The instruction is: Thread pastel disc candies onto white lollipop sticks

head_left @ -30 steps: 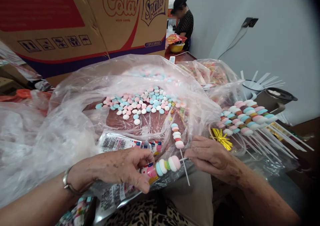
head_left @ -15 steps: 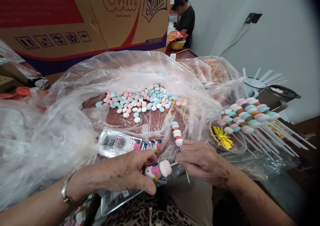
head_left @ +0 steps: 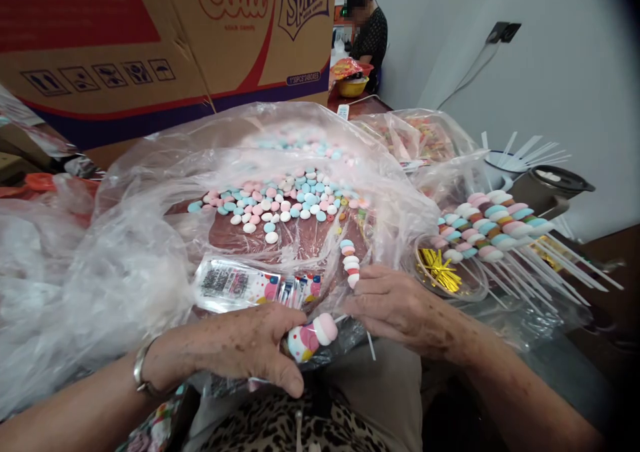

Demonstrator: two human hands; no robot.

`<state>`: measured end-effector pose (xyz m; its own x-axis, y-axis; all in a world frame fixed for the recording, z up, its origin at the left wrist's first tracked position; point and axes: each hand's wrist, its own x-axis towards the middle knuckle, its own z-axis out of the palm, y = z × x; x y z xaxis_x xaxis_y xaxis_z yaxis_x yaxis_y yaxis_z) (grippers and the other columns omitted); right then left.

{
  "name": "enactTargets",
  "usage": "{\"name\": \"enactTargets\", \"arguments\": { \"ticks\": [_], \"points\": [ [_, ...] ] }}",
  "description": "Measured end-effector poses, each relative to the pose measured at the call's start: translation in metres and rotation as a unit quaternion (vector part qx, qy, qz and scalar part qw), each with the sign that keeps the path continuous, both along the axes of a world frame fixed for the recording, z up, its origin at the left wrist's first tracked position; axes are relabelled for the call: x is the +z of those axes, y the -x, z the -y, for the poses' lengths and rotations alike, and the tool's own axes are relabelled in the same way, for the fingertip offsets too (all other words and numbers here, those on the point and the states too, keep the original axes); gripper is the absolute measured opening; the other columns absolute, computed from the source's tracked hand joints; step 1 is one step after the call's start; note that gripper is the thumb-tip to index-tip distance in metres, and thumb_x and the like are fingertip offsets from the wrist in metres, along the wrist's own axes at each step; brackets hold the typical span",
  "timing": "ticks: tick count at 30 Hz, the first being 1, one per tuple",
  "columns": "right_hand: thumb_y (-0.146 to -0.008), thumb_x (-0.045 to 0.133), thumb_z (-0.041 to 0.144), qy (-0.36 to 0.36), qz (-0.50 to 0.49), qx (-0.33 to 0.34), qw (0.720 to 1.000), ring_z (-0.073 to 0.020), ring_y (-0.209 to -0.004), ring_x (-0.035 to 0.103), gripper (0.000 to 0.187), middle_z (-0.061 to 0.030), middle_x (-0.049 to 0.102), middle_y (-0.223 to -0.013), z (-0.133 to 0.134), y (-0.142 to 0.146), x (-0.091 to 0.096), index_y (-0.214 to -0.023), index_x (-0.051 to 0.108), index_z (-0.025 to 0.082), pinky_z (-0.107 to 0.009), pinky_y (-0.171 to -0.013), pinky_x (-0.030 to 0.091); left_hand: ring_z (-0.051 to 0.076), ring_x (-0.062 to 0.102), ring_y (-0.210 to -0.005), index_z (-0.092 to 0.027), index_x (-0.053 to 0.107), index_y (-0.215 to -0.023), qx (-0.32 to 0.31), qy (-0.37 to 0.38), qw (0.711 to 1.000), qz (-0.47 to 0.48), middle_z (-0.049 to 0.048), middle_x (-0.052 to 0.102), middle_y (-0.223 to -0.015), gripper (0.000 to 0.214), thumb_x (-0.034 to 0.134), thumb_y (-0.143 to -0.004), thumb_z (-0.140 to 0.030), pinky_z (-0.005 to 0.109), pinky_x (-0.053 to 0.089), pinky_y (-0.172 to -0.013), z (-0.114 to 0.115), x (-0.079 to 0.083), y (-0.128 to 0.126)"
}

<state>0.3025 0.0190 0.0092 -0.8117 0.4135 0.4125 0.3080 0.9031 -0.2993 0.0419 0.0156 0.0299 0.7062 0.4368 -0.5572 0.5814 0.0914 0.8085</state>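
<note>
My left hand [head_left: 240,349] is closed around a small printed clear wrapper [head_left: 300,342], low in the middle of the view. A skewer of pastel candy discs [head_left: 320,332] sits mostly inside that wrapper, with a pink and a white disc still showing. My right hand [head_left: 400,305] pinches the skewer's white stick [head_left: 369,345] just right of the wrapper. A second candy skewer [head_left: 350,263] lies just above my right hand. Loose pink, blue and white candy discs [head_left: 280,202] are spread in an open clear plastic bag [head_left: 140,252] in front of me.
A stack of printed wrappers [head_left: 240,284] lies above my left hand. Several filled skewers [head_left: 495,229] lie at the right beside gold twist ties [head_left: 440,269] in a clear dish. A large cardboard box [head_left: 150,45] stands behind. A person [head_left: 367,29] works at the back.
The candy skewer has slid further into the wrapper: several discs showed a second ago, two show now. My right hand has moved left towards my left hand.
</note>
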Motion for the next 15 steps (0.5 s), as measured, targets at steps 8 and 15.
{"name": "enactTargets", "arguments": {
  "ticks": [8,15],
  "points": [
    [-0.097,0.047,0.014,-0.017,-0.027,0.009,0.999,-0.0158,-0.072,0.050,0.022,-0.0041,0.065,-0.076,-0.003,0.000,0.004,-0.085,0.066,0.016,-0.030,-0.075,0.041,0.012,0.039,-0.055,-0.021,0.058,-0.075,-0.031,0.030,0.999,-0.019,-0.0062,0.045,-0.059,0.045,0.082,-0.064,-0.057,0.022,0.029,-0.047,-0.009,0.003,0.007],
    [-0.094,0.050,0.013,0.008,-0.025,0.010,1.000,-0.0167,-0.080,0.053,0.016,-0.0029,0.064,-0.074,0.003,0.012,-0.012,-0.087,0.064,0.016,-0.030,-0.076,0.042,0.015,0.043,-0.066,-0.022,0.060,-0.083,-0.003,-0.019,1.000,-0.004,-0.0039,0.052,-0.070,0.041,0.079,-0.070,-0.055,0.023,0.030,-0.053,-0.006,-0.004,0.001]
  ]
}}
